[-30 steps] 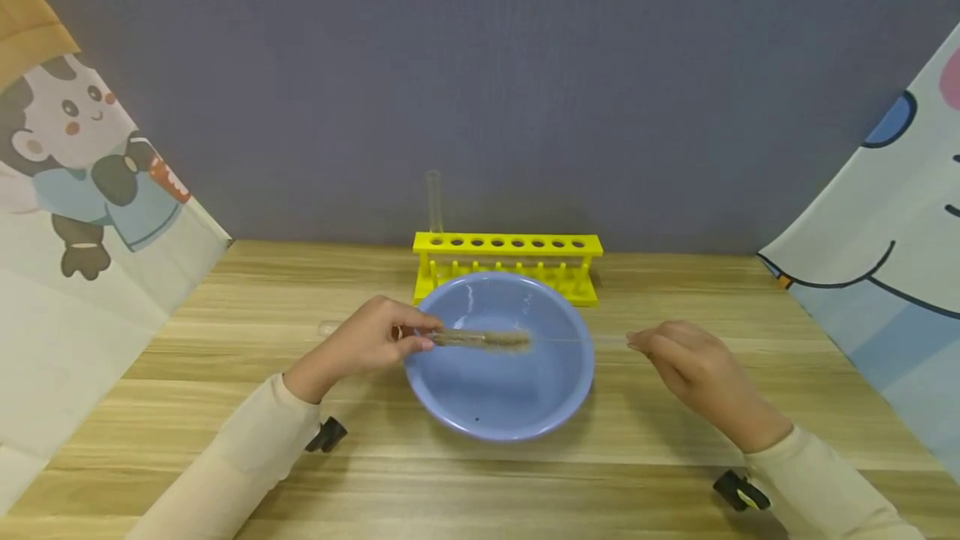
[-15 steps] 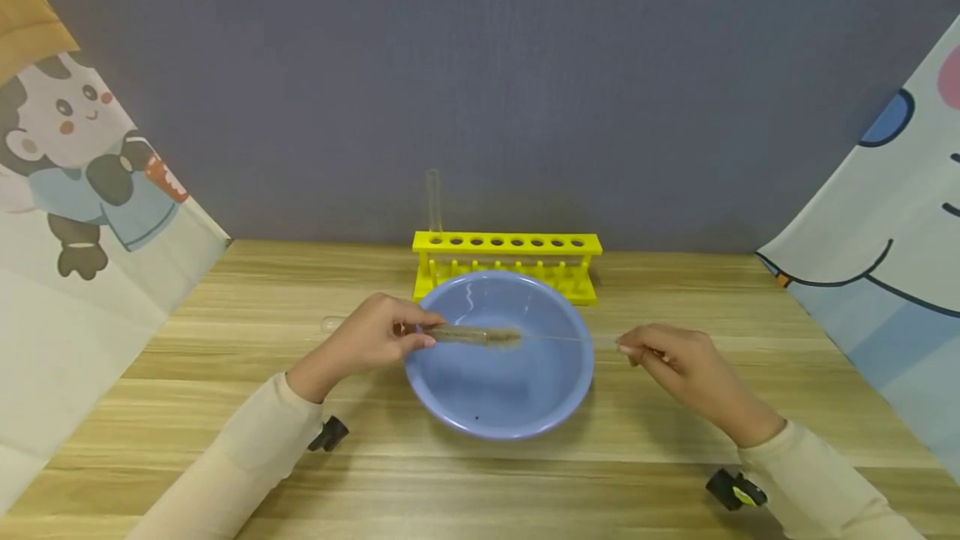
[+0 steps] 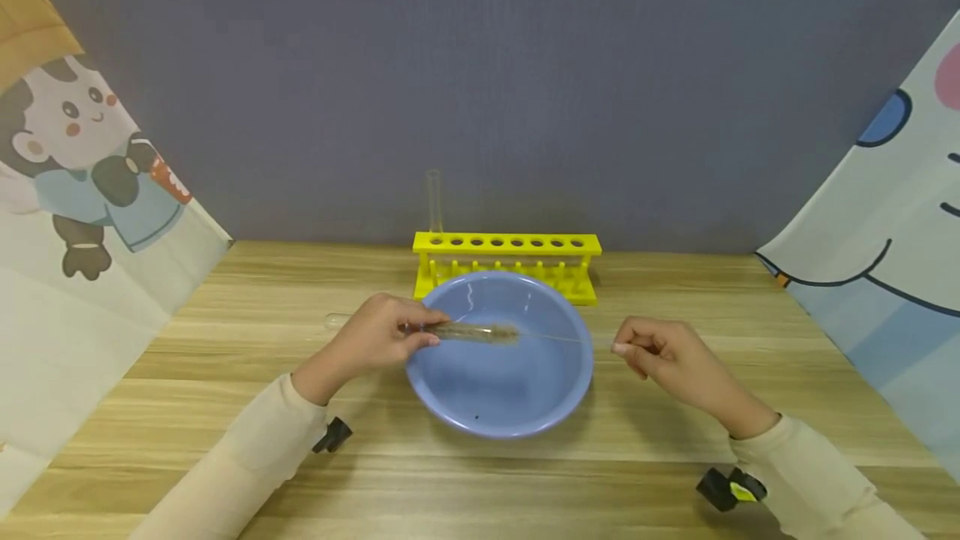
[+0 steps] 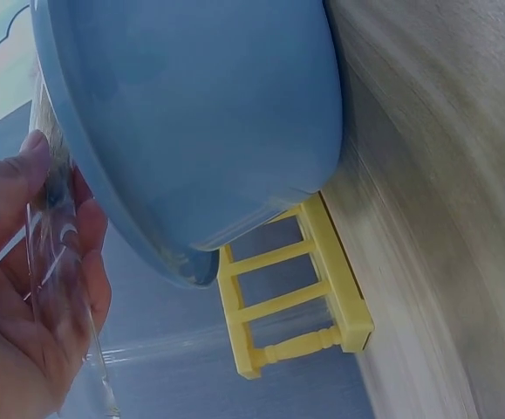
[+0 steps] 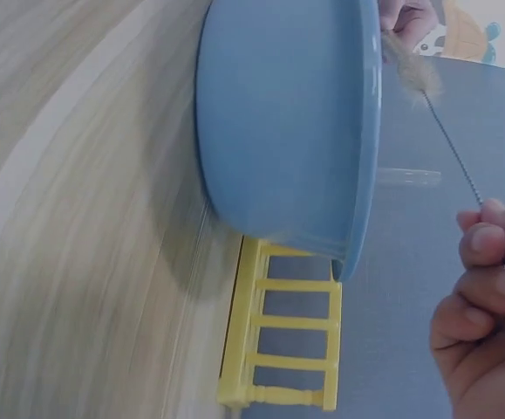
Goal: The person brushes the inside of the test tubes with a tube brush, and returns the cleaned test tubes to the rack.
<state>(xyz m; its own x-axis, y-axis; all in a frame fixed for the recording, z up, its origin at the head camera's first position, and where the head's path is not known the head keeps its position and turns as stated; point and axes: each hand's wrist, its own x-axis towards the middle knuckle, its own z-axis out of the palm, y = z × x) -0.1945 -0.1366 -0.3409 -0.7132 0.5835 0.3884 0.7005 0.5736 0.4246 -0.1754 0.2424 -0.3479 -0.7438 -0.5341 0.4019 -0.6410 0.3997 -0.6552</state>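
Gripping a glass test tube (image 3: 463, 331) nearly level in the left hand (image 3: 378, 336), with thumb and fingers curled round it; pinching the thin wire handle of a brush (image 3: 505, 334) in the right hand (image 3: 663, 357), with fingertips pressed together. Seen at far left, a cloth with a printed cartoon figure (image 3: 97, 157), cut off at the edge. By the left cuff, a black object (image 3: 333, 436), partly hidden by the sleeve. Poking out past the left wrist, the rounded tube end; covered by the hand, the middle stretch. Above the blue basin (image 3: 498, 434), bristles partly inside the tube, partly out to the right; hard to make out in clear glass, the exact mouth. Behind, on the table (image 3: 225, 357), a yellow rack (image 3: 506, 251), partly hidden by the basin, with a second test tube (image 3: 434, 202) upright in the leftmost hole. Faint in the head view, plainly twisted in the right wrist view, the wire; lost among the right fingers, its end. By the right cuff, another black object (image 3: 717, 489) beside a yellow-green patch, too small to make out.
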